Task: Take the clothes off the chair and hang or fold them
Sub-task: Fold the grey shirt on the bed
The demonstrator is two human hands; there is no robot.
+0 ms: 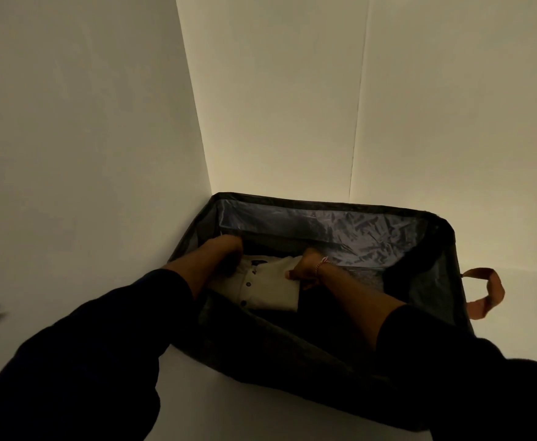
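Dark sleeves (79,354) nearest — both forearms reach into the dark storage bag (435,281). Left hand (225,249) and right hand (305,270) grip the folded cream shirt (270,288) inside. Collar label — unreadable.

A folded shirt (268,286) lay inside the storage bag (324,205), toward its left end; the bag's handle (486,292) hung off its right end.

Hands: two are showing, left hand (225,249) and right hand (305,270)
Folded shirt (270,281): one is lying inside
Storage bag (435,281): one
Shirt buttons (248,284): three are showing
Bag handle (486,292): one
Bracelet (322,262): one
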